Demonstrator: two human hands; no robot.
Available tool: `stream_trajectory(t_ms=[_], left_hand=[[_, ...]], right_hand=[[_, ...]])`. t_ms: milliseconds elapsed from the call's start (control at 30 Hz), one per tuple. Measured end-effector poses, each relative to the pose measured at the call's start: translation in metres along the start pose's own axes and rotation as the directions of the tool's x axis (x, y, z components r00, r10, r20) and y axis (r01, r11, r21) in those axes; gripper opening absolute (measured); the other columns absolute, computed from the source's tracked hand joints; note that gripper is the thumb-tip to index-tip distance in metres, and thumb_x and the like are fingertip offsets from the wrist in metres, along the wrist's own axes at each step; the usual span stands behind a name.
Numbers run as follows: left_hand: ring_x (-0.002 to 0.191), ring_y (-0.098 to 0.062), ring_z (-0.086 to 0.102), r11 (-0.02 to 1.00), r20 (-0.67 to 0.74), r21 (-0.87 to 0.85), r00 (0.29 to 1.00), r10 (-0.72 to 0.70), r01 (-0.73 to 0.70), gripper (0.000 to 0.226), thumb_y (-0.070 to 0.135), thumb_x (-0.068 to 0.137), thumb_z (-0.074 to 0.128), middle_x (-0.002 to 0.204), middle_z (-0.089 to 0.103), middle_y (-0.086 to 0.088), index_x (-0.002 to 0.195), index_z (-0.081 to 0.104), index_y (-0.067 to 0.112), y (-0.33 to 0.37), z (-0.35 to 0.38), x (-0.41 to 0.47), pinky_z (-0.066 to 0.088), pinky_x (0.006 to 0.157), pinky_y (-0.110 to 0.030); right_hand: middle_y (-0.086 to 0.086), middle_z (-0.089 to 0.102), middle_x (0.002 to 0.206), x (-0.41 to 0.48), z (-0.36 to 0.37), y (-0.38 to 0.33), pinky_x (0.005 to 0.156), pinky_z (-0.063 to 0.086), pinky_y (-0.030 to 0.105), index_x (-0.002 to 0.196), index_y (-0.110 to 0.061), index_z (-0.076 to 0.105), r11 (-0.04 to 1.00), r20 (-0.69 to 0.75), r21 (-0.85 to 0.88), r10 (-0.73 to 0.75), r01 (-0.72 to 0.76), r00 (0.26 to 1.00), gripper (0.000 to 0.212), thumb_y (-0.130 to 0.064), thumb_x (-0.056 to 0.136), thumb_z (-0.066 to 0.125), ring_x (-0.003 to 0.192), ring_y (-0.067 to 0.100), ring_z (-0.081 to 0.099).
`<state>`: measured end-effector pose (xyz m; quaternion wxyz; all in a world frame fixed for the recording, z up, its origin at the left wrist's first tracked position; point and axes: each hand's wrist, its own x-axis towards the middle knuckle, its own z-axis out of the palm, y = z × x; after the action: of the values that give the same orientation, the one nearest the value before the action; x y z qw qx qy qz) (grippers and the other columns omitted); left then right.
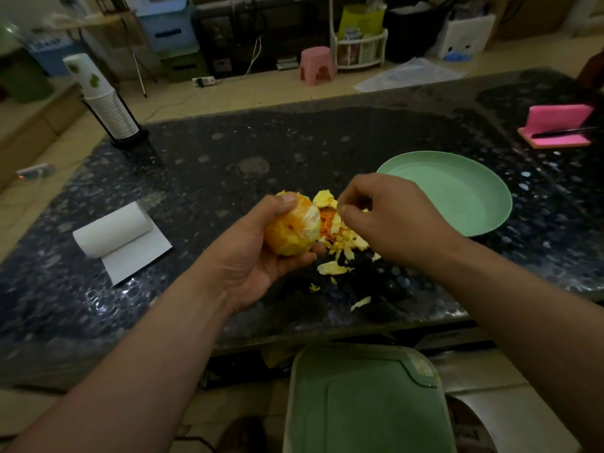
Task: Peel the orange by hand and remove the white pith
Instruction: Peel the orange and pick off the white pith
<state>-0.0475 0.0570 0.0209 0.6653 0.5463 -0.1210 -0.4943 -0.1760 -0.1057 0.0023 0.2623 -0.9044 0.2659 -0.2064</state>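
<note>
My left hand (261,250) grips a mostly peeled orange (294,228) above the dark stone table (228,165), thumb over its top and fingers under it. Pale pith still covers parts of the fruit. My right hand (385,217) hovers just right of the orange with its fingers curled and thumb and forefinger close together; whether a scrap of pith is pinched there is not visible. A heap of torn peel pieces (340,237) lies on the table under and between both hands, with a few scraps (359,304) nearer the front edge.
A green plate (457,194) sits to the right of the peel. A paper towel roll (114,232) lies at left, a stack of paper cups (104,99) at far left, a pink holder (555,129) at far right. A green bin lid (362,400) is below the table edge.
</note>
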Motion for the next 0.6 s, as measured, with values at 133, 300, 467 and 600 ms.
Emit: stream_trajectory(t_ms=[133, 300, 467, 600], left_hand=[[0.077, -0.032, 0.074, 1.000, 0.022, 0.014, 1.000, -0.001, 0.000, 0.044, 0.035, 0.076, 0.071, 0.094, 0.078, -0.013, 0.116, 0.067, 0.020, 0.000, 0.001, -0.001, 0.060, 0.053, -0.029], [0.075, -0.031, 0.073, 0.998, 0.079, 0.058, 0.997, -0.012, 0.008, 0.043, 0.039, 0.081, 0.069, 0.104, 0.075, -0.017, 0.119, 0.068, 0.019, 0.001, -0.002, -0.001, 0.058, 0.052, -0.027], [0.069, -0.032, 0.071, 0.993, 0.071, 0.101, 0.995, -0.065, 0.058, 0.045, 0.041, 0.077, 0.071, 0.100, 0.072, -0.016, 0.117, 0.066, 0.021, 0.000, -0.003, 0.001, 0.057, 0.047, -0.026], [0.065, -0.032, 0.071, 0.979, 0.064, 0.163, 0.989, -0.130, 0.118, 0.052, 0.043, 0.079, 0.070, 0.096, 0.071, -0.018, 0.124, 0.065, 0.017, -0.003, -0.005, 0.002, 0.056, 0.044, -0.026]], right_hand=[[-0.017, 0.072, 0.095, -0.008, -0.009, -0.009, 0.067, 0.048, 0.014, 0.107, -0.031, 0.073, 0.985, 0.036, 0.162, -0.059, 0.052, 0.998, 0.011, -0.026, 0.098, 0.071, 0.086, -0.001, 0.066], [-0.014, 0.074, 0.089, -0.017, -0.022, -0.018, 0.070, 0.052, 0.014, 0.107, -0.028, 0.076, 0.954, 0.031, 0.234, -0.203, 0.190, 0.979, 0.011, -0.026, 0.096, 0.077, 0.085, 0.003, 0.070], [-0.014, 0.072, 0.086, -0.017, -0.022, -0.014, 0.064, 0.047, 0.024, 0.105, -0.030, 0.077, 0.925, 0.049, -0.054, -0.373, 0.376, 0.926, 0.008, -0.031, 0.098, 0.073, 0.074, 0.003, 0.060], [-0.005, 0.070, 0.085, -0.017, -0.021, -0.020, 0.061, 0.048, 0.036, 0.097, -0.023, 0.073, 0.857, 0.120, -0.222, -0.450, 0.466, 0.885, 0.021, -0.035, 0.097, 0.056, 0.072, 0.020, 0.063]])
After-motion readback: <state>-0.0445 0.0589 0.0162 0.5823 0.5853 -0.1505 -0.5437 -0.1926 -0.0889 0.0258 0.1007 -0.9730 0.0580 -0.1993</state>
